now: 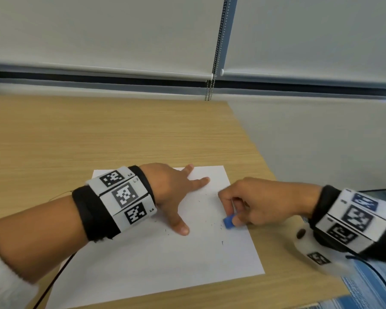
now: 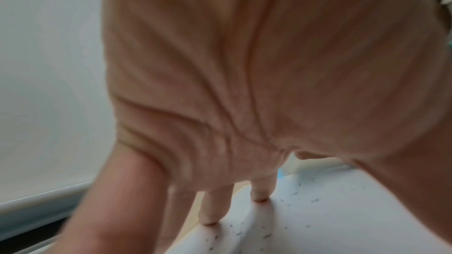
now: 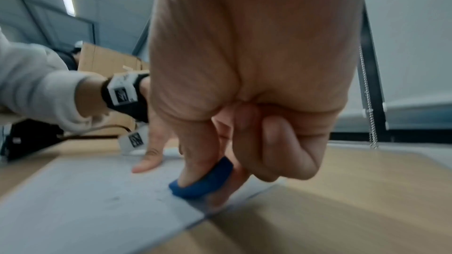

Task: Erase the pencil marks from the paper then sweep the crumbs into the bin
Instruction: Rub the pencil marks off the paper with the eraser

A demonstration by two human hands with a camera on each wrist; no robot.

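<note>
1. On the wooden table [image 1: 125,139], a white sheet of paper [image 1: 156,259] is laid flat, its right edge close to the table's right edge.
2. Small dark eraser crumbs [image 1: 212,224] are scattered over the upper middle of the sheet; in the left wrist view they [image 2: 293,193] are seen as short grey flecks around the fingertips. Whether any pencil marks remain among them cannot be told.
3. A blue eraser [image 1: 228,221] is pressed with one end on the paper near the sheet's right side; in the right wrist view its [image 3: 203,179] lower end is seen touching the sheet close to the edge.
4. The eraser is pinched between thumb and fingers of the right hand [image 1: 261,204], the other fingers [image 3: 281,142] being curled into the palm.
5. The left hand [image 1: 169,192] is laid flat on the upper part of the paper, fingers spread and straight, with the fingertips [image 2: 259,194] pressed on the sheet.
6. A wristband [image 1: 120,197] with black-and-white square code markers is worn on the left wrist; the small labels "L2", "L3" and "L4" can be read beside the markers.
7. A similar marker band [image 1: 357,221] is worn on the right wrist; its small labels are too blurred to be read.
8. Closed white roller blinds [image 1: 98,30] with a bead chain [image 1: 218,41] are seen behind the table.
</note>
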